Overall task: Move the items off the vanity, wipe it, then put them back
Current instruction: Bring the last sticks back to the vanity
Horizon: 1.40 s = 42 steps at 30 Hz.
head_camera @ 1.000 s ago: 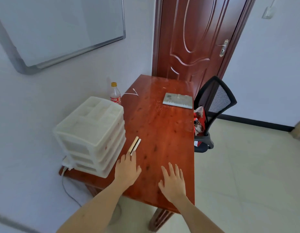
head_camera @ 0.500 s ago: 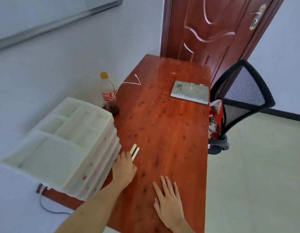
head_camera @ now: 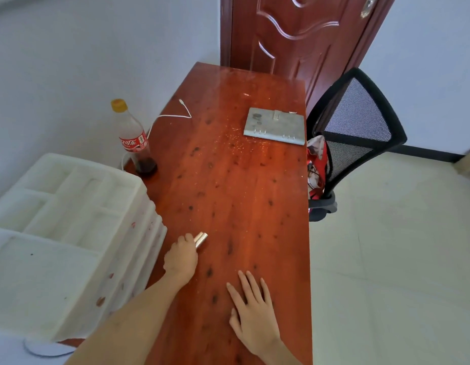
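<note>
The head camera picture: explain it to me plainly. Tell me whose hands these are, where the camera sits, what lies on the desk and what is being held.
There is no machine here. A person wears one wide-angle camera on the head, looking forward and down, so the two bare arms coming up from the bottom edge are their own.

The left hand is closed around two small metallic tubes that lie side by side; only their tips show past the fingers. The right hand rests flat and empty on the wooden desk.

Also on the desk: a white plastic drawer unit, a nearly empty cola bottle, a white cable and a flat grey box. A black mesh chair stands beside the desk, in front of a brown door.
</note>
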Each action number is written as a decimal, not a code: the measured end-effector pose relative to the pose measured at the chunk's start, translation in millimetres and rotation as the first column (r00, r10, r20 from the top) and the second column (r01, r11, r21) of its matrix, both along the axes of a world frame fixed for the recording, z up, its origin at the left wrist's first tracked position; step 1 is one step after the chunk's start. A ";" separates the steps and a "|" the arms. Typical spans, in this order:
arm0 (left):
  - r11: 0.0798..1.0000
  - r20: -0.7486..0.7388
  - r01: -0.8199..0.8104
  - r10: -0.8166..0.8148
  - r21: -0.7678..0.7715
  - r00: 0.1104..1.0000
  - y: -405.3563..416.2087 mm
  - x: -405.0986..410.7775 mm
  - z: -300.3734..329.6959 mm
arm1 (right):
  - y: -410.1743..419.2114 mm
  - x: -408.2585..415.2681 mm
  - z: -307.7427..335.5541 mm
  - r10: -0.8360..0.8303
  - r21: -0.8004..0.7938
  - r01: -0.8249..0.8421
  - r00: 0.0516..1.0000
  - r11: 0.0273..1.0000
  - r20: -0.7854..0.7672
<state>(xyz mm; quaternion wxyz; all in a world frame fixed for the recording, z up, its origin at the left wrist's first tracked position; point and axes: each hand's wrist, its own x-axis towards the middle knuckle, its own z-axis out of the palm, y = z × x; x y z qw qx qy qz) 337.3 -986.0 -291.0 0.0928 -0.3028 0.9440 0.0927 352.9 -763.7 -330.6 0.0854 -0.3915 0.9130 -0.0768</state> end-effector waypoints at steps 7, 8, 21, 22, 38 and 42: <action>0.996 -0.031 -0.020 0.023 0.091 0.999 17.2 20.2 14.4 | -7.1 -3.7 11.6 -0.007 -0.010 0.007 1.000 1.000 -0.018; 0.995 -0.036 -0.026 0.030 0.098 0.999 20.3 22.5 17.7 | -10.6 -6.7 16.6 -0.023 -0.018 0.023 1.000 1.000 -0.013; 0.916 -0.275 -0.401 0.386 0.001 0.881 75.3 115.6 87.5 | -32.5 -12.4 96.0 0.333 -0.106 -0.364 0.915 0.926 -0.229; 0.886 -0.280 -0.464 0.448 0.011 0.849 82.7 133.5 94.1 | -32.8 -3.4 100.1 0.386 -0.103 -0.419 0.890 0.902 -0.242; -0.144 -0.433 -0.989 0.894 -0.026 -0.119 288.9 583.1 183.0 | -23.5 434.8 201.4 0.916 -0.300 -0.954 0.111 -0.011 -0.386; -0.335 -0.446 -0.941 0.851 -0.052 -0.278 370.9 685.2 198.8 | 21.6 562.7 219.6 0.908 -0.317 -0.921 -0.081 -0.226 -0.411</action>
